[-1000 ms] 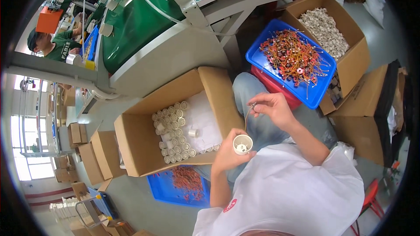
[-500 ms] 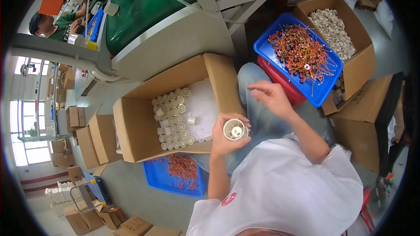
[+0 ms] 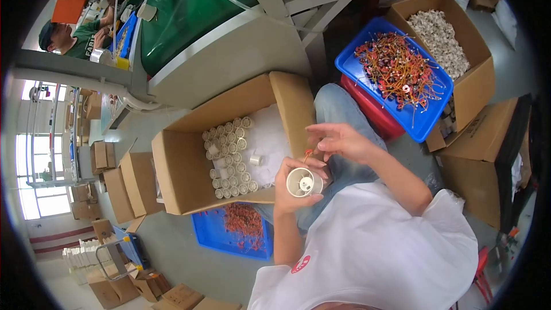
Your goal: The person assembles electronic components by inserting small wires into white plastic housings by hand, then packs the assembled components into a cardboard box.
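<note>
My left hand (image 3: 288,196) is closed around a white plastic cup-shaped part (image 3: 294,187). Its round mouth faces up, and a hub with a dark spot shows inside. Against the left fingers, just above the cup, is a thin orange wire with a red piece (image 3: 308,153). My right hand (image 3: 343,140) hovers there with bent fingers, its tips close to that wire. Whether they pinch it is too small to make out. Beyond the left hand, a cardboard box (image 3: 189,181) holds rows of similar white cups (image 3: 232,138), and one cup (image 3: 256,161) lies apart on its liner.
To the right, a blue tray (image 3: 422,129) heaped with red and orange wires rests over something red. Behind it stands a carton of small white parts (image 3: 439,37). Another blue tray (image 3: 209,235) of wires is on the floor. A person (image 3: 74,40) works at the far left.
My right hand has come left and down, close to the left hand. The orange wire with the red piece now shows between them. The left hand with the cup has shifted slightly left and down.
</note>
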